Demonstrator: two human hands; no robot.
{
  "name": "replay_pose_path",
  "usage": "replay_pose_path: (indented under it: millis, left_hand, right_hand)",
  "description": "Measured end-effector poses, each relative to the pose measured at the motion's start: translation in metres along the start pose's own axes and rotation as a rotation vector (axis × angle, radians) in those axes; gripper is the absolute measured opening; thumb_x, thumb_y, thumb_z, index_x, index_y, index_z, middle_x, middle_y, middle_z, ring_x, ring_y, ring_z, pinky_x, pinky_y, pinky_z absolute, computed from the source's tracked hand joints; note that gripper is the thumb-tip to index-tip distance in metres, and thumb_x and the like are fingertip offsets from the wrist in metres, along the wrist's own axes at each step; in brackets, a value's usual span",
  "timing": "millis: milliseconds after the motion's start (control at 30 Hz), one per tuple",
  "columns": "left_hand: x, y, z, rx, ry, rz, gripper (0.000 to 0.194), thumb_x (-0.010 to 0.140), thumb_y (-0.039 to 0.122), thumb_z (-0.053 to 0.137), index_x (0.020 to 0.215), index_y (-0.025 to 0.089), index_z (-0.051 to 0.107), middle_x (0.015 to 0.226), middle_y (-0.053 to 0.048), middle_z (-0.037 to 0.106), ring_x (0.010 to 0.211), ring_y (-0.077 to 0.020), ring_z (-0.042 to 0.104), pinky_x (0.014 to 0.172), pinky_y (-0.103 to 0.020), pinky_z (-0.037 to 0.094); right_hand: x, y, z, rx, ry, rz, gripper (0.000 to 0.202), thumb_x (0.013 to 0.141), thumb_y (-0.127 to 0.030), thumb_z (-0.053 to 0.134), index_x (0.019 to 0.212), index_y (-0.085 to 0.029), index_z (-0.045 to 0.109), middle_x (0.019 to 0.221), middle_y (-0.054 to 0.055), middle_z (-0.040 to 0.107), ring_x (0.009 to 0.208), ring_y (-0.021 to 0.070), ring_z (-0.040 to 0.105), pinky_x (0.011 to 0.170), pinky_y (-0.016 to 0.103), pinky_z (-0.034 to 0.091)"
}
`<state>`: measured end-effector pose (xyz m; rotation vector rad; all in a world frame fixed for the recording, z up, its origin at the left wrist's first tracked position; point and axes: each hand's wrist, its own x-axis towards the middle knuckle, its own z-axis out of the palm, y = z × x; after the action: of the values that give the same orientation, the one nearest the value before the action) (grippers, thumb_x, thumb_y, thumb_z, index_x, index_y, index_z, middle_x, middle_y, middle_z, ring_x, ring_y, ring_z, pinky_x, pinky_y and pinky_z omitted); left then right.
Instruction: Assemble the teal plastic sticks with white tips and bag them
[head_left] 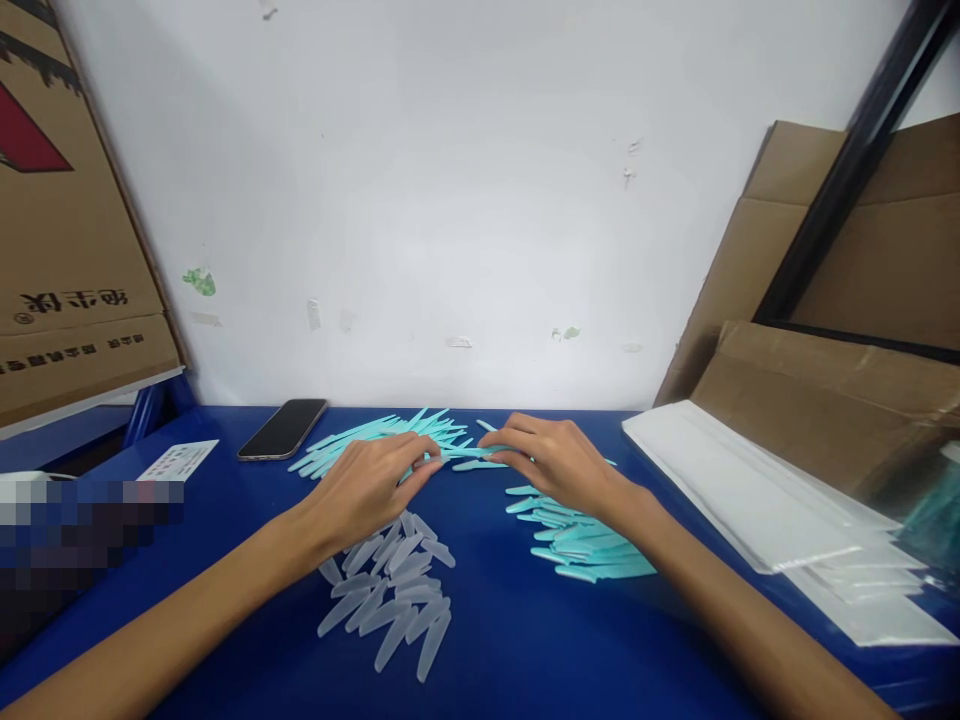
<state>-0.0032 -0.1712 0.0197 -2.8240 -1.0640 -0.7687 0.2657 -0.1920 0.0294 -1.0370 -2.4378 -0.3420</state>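
Between my two hands a thin turquoise piece [466, 453] is held level above the blue table. My left hand [390, 475] pinches its left end, and my right hand [536, 455] has its fingers closed on the right end. Behind my left hand lies a heap of turquoise pieces [360, 435]. Below my right hand, partly covered by the forearm, is a second turquoise pile [577, 540]. Translucent whitish covers [405, 580] lie loosely spread in front of my left hand. Another turquoise piece [480, 465] rests on the table just under the held one.
A phone [283, 430] lies at the back left, near a printed card [180, 461]. White flat sleeves [735, 485] are stacked on the right, beside brown cardboard [825, 400]. A cardboard box [82, 230] stands at the left, and a white wall [465, 200] rises behind the blue table [510, 640].
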Motion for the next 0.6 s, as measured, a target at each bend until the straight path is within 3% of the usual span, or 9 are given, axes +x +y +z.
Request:
replay_pose_path:
  millis: [300, 600]
  left_hand:
    - [-0.001, 0.009, -0.001, -0.085, -0.032, 0.001, 0.029, 0.101, 0.039, 0.043, 0.109, 0.021, 0.064, 0.096, -0.005, 0.070, 0.061, -0.0140, 0.057, 0.061, -0.028, 0.039]
    - [-0.004, 0.018, 0.014, -0.316, 0.081, -0.038, 0.020, 0.096, 0.033, 0.053, 0.093, 0.020, 0.068, 0.070, 0.002, 0.064, 0.051, -0.0101, 0.049, 0.055, -0.024, 0.038]
  right_hand:
    - [0.000, -0.006, 0.008, -0.034, 0.005, -0.070, 0.026, 0.102, -0.030, 0.044, 0.119, -0.027, 0.063, 0.090, 0.001, 0.065, 0.069, 0.0102, 0.056, 0.054, 0.023, 0.029]
    - [0.001, -0.015, 0.017, 0.183, 0.057, -0.099, 0.023, 0.099, -0.030, 0.052, 0.115, -0.024, 0.068, 0.083, 0.002, 0.064, 0.069, 0.0116, 0.057, 0.059, 0.024, 0.037]
